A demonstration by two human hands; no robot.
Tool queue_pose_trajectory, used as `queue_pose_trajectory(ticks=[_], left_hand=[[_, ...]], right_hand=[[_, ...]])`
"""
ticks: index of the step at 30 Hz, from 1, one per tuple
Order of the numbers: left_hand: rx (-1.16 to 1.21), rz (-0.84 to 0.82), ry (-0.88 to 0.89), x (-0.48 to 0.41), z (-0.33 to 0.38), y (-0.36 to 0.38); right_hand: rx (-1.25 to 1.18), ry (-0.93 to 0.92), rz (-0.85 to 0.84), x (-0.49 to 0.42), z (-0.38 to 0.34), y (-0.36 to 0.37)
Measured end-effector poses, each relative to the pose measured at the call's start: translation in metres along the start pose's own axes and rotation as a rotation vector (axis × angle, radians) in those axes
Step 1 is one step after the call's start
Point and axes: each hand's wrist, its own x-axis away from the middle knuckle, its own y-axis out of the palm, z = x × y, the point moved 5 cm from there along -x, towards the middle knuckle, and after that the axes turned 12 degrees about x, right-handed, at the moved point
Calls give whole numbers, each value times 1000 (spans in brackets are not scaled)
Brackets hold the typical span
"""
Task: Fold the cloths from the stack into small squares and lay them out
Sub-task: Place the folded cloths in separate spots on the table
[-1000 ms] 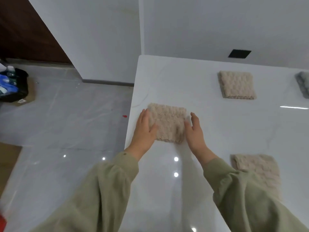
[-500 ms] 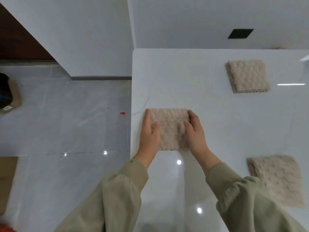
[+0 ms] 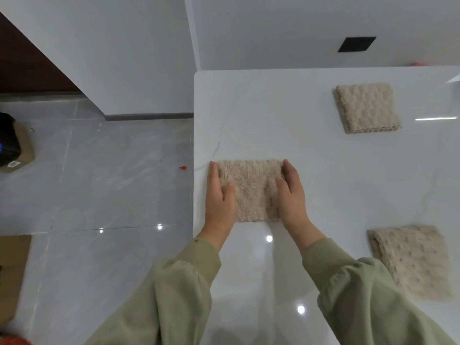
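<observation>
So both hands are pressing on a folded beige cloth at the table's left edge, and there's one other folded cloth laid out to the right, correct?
Nearly. The head view shows two other folded cloths to the right, not one: a far cloth and a near cloth. The rest holds: the left hand and right hand press on the folded beige cloth by the table's left edge.

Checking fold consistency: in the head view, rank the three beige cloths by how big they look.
1. Near-right cloth, though it is nearest the camera.
2. Cloth between the hands and far-right cloth look alike; hands cover the former's sides.
</observation>
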Motion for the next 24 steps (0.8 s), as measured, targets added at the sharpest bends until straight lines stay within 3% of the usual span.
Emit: queue_pose_trajectory(ticks=[8, 17, 24], left_hand=[[-128, -31, 35, 11, -1, 4], [-1256, -305, 446, 4, 31, -57], [-1479, -449, 632, -13, 59, -143]], right_hand=[[147, -64, -9, 13, 1, 10], [852, -295, 126, 45, -32, 41], [970, -248, 232, 79, -68, 133]])
